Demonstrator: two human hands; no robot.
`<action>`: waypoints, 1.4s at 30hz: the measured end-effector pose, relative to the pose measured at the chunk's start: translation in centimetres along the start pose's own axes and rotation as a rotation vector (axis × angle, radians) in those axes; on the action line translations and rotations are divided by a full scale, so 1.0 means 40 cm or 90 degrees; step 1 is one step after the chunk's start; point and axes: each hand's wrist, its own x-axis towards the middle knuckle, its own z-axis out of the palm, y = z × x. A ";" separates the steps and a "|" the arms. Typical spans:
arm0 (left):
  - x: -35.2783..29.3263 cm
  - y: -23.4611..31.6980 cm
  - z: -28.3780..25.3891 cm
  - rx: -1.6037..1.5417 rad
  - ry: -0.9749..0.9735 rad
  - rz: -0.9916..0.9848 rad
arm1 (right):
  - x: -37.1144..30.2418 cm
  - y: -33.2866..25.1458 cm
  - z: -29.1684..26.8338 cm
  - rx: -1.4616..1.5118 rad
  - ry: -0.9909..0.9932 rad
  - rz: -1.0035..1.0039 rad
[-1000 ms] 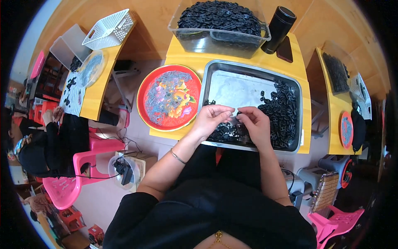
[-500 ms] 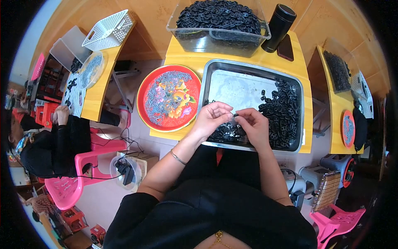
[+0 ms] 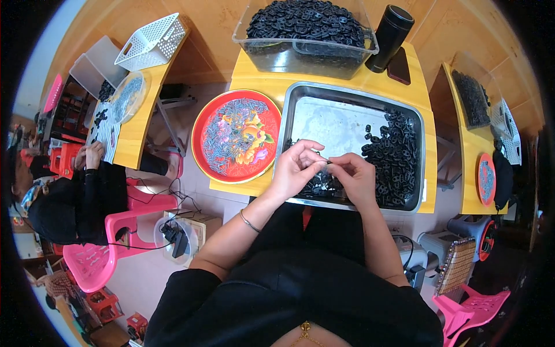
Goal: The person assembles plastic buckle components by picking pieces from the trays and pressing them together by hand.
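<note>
Yellow table (image 3: 260, 78), metal tray (image 3: 326, 124): two-hand pinch over tray's near side.
Left hand (image 3: 295, 172) and right hand (image 3: 357, 178): fingertips narrowed on one small dark part (image 3: 329, 162), located between them, neither hand nearer; long axis not discernible.

No lettering, label or number was legible in this view. Signs likewise could not be read.

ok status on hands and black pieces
Right hand pinching small dark piece, left hand beside it. Black pieces mostly heaped right side of steel tray. Nothing visibly blocking either hand.
</note>
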 end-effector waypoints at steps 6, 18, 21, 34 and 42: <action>0.004 -0.009 -0.002 -0.061 0.020 -0.032 | 0.006 0.011 -0.003 0.099 -0.009 0.040; 0.007 -0.014 -0.011 -0.005 -0.023 -0.101 | 0.001 0.009 0.000 0.075 0.001 0.022; 0.003 -0.015 -0.005 -0.009 -0.013 -0.098 | 0.002 0.014 0.002 0.083 -0.001 0.011; 0.009 -0.009 -0.006 -0.043 -0.014 -0.069 | 0.006 -0.004 -0.002 0.157 -0.036 0.060; 0.007 -0.015 -0.011 0.006 -0.019 -0.096 | 0.005 -0.003 -0.004 0.154 -0.038 0.032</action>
